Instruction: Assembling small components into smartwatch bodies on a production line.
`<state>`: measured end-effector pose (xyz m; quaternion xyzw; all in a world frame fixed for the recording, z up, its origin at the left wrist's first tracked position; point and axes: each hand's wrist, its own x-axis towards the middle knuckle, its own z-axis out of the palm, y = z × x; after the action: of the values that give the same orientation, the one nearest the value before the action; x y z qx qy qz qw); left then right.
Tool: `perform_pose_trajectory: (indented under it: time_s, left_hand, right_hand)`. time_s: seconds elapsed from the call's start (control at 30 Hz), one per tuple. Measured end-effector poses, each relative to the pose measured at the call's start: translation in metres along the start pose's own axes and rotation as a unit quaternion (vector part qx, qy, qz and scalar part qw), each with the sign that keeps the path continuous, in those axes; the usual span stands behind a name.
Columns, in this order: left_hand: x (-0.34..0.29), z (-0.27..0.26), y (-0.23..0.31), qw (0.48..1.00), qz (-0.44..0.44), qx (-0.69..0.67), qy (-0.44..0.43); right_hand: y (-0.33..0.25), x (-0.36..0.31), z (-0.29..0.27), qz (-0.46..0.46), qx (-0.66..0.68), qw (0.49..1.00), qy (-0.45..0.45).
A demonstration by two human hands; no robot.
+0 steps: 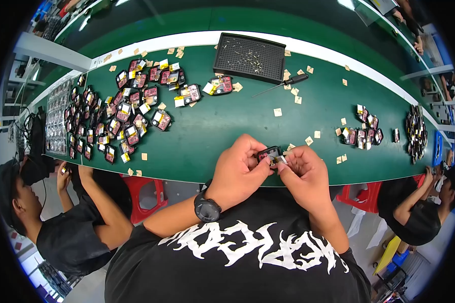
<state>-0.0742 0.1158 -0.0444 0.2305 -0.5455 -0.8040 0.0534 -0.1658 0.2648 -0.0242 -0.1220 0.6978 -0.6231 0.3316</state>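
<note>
Black plastic casing [271, 152] — smooth green tabletop [197, 136] — matt cloth shirt [151, 270].

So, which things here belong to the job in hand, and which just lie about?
Likely part of the job:
black unit in left hand, right hand at it
similar units on the table

Apparently just lying about:
pale squares
screwdriver, untouched, possibly useful
black tray, likewise

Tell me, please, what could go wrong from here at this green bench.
The small black unit is held in the left hand, with the fingers of the right hand at its edge, so it might slip.
The pile of units lies crowded, so pieces might scratch one another.
The screwdriver lies loose beside the black tray and might get knocked.
</note>
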Motion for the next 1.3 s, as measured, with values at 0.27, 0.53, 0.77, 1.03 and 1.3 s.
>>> perform_pose_trajectory:
  time_s: [0.27, 0.53, 0.77, 1.03, 1.3]
  left_hand:
    - [0.0, 0.0, -0.008, 0.999, 0.03, 0.028, 0.005]
    - [0.001, -0.001, -0.007, 0.999, 0.033, 0.024, 0.0]
    - [0.002, -0.006, 0.004, 0.999, -0.018, -0.006, -0.041]
    - [0.003, -0.013, -0.001, 0.995, 0.003, -0.057, -0.085]
    - [0.0, -0.014, -0.003, 0.995, 0.013, -0.052, -0.088]
  right_hand:
    - [-0.002, 0.002, -0.003, -0.055, -0.096, 0.994, -0.019]
    - [-0.003, -0.002, -0.002, -0.026, -0.078, 0.997, 0.004]
    - [-0.002, -0.001, 0.001, -0.126, -0.153, 0.979, 0.043]
    - [-0.006, -0.002, 0.007, -0.191, -0.213, 0.957, 0.042]
    - [-0.015, -0.002, 0.009, -0.184, -0.261, 0.947, 0.039]
